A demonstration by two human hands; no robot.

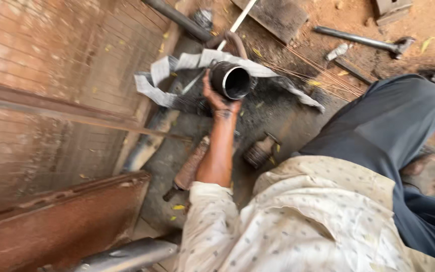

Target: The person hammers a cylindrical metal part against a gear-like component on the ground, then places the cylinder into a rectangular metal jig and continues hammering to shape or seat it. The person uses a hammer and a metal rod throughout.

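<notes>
One hand is in view: the left hand, arm extended forward. Its fingers are wrapped around one short dark steel pipe section, gripping it by the outer wall. The pipe section is round, hollow and thin-walled, its open end facing the camera, held above the dark ground. The right hand is out of view. One crumpled grey-and-white cloth strip lies just behind the pipe. One long-handled metal hammer lies well apart on the red soil. A rusty metal panel borders the left side.
</notes>
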